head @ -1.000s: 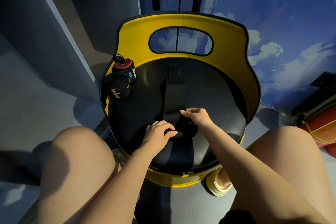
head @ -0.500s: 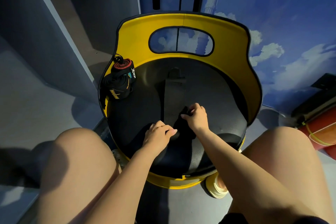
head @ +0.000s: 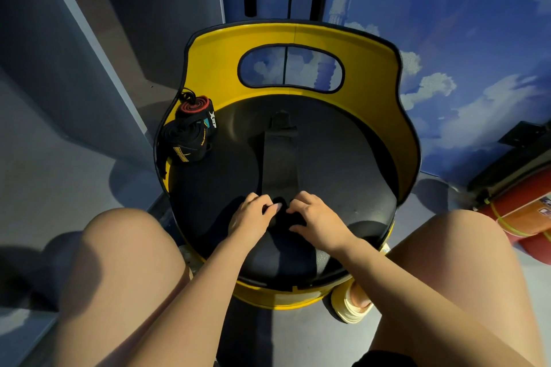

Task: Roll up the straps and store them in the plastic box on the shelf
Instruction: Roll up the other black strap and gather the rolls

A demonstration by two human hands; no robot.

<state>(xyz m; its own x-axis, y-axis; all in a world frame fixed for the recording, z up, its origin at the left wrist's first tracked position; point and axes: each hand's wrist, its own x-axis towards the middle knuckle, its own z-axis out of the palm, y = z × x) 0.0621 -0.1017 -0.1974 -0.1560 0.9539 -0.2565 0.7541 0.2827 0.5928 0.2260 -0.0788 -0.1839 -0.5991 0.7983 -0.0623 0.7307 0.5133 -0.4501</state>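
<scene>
A long black strap [head: 278,155] lies flat along the middle of a round black seat [head: 343,164] with a yellow back. Its near end is rolled into a small black roll [head: 280,211] between my hands. My left hand [head: 253,214] grips the roll from the left with curled fingers. From the right, my right hand [head: 316,217] holds it the same way. Rolled-up straps [head: 190,131], black and red with yellow print, sit at the seat's left edge. No plastic box or shelf is in view.
My bare knees flank the yellow chair [head: 298,39]. A grey wall and pillar [head: 89,53] stand to the left, a blue cloud-painted wall [head: 462,39] behind. A red-orange cylinder [head: 521,211] lies on the floor at the right.
My right hand came back down from farther up the strap to the roll. Both hands now hold the roll close together, and the roll sits slightly farther along the strap.
</scene>
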